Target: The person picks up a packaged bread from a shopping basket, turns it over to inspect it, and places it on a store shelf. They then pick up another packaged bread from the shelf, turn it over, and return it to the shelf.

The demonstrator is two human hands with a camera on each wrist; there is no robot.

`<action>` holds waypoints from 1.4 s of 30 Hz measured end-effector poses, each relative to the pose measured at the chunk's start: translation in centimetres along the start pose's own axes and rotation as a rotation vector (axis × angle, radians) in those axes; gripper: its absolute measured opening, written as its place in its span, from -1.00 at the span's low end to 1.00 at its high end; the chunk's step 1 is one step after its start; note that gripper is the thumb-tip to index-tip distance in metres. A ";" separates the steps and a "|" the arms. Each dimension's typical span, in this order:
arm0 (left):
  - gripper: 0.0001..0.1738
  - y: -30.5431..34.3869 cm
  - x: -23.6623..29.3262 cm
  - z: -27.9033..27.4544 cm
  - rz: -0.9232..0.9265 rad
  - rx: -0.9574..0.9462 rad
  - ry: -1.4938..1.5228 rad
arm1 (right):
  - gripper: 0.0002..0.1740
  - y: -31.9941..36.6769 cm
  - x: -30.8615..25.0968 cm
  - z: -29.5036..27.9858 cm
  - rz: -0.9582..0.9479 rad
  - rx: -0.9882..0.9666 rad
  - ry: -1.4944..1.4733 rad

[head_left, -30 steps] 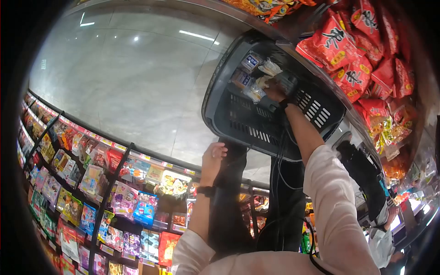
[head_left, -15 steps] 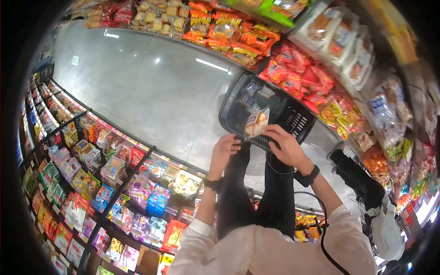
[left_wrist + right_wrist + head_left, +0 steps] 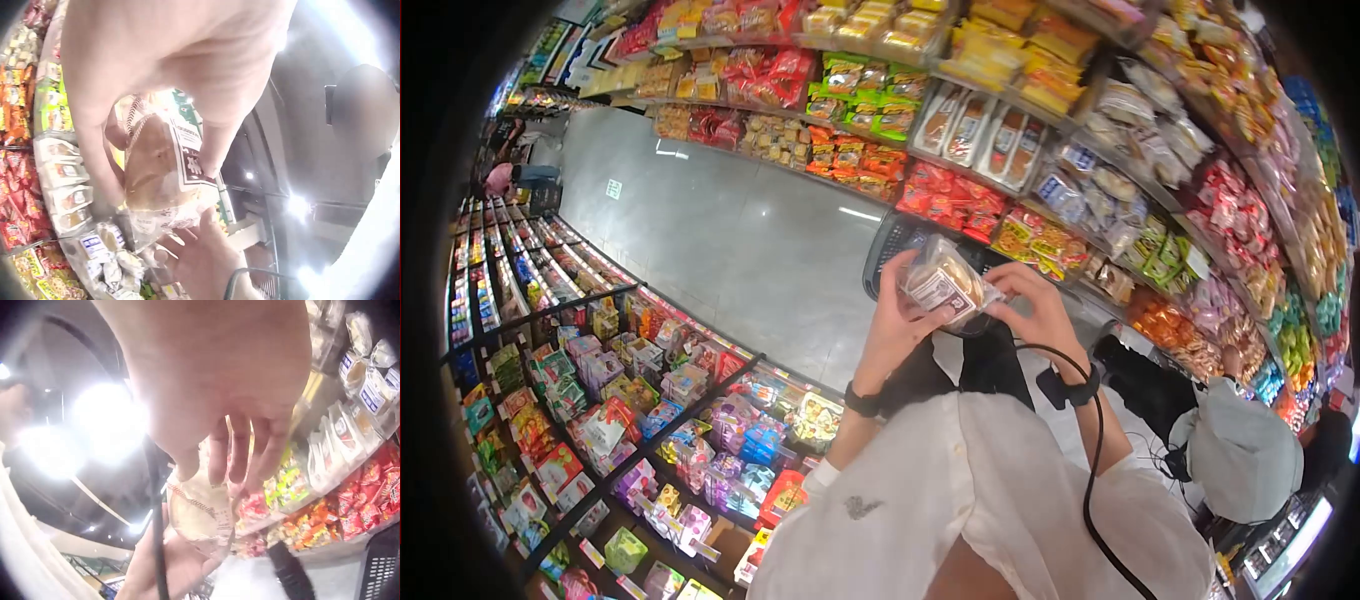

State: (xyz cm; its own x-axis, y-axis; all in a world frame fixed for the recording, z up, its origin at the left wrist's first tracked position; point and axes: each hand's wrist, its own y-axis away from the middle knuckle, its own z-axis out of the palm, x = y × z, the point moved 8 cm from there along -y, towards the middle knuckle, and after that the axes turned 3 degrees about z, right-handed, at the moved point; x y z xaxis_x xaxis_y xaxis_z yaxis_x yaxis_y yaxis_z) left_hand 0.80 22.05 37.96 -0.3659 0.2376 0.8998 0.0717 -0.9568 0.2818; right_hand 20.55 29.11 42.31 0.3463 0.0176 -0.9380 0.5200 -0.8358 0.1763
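Observation:
A clear plastic packet of bread with a dark printed label is held up in front of the chest. My left hand grips its left side, the thumb across the label and the fingers behind, as the left wrist view also shows. At the packet's other end, my right hand pinches the crinkled wrapper between thumb and fingers. Brown bread shows through the film. Below and behind the packet stands a dark grey shopping basket, its inside mostly hidden by the hands and packet.
Shelves of bagged snacks run along the far side, with red packets just beyond the basket. Another snack rack lines the left. Grey floor lies between. A person in a light top is at the right. A black cable hangs by my right arm.
My right hand has come up out of the basket with the bread packet. My left hand, earlier holding nothing, now grips the packet too. The head view has tilted up towards the shelves.

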 end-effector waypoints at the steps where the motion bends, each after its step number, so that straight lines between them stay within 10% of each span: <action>1: -0.09 0.3 1.0 1.7 0.015 -0.018 -0.020 | -0.78 0.7 -0.2 -1.4 0.027 0.028 -0.006; 9: -0.82 2.1 7.0 11.1 0.174 0.015 -0.218 | -0.83 5.8 -0.3 -11.3 0.025 0.247 -0.401; 30: -0.93 2.8 5.4 22.1 0.300 0.237 -0.355 | -0.71 6.5 -1.3 -23.2 -0.113 0.103 -0.346; 42: -0.85 3.0 6.1 23.7 0.174 -0.112 -0.459 | -0.71 8.6 -0.7 -23.0 -0.149 0.054 -0.345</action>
State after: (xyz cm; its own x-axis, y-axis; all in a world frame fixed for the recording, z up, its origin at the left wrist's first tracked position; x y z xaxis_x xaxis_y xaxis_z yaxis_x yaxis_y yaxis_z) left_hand 20.77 24.59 52.21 0.0905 0.0983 0.9910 -0.0136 -0.9949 0.0999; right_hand 42.72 34.48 51.33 -0.0183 -0.0376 -0.9991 0.4996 -0.8660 0.0234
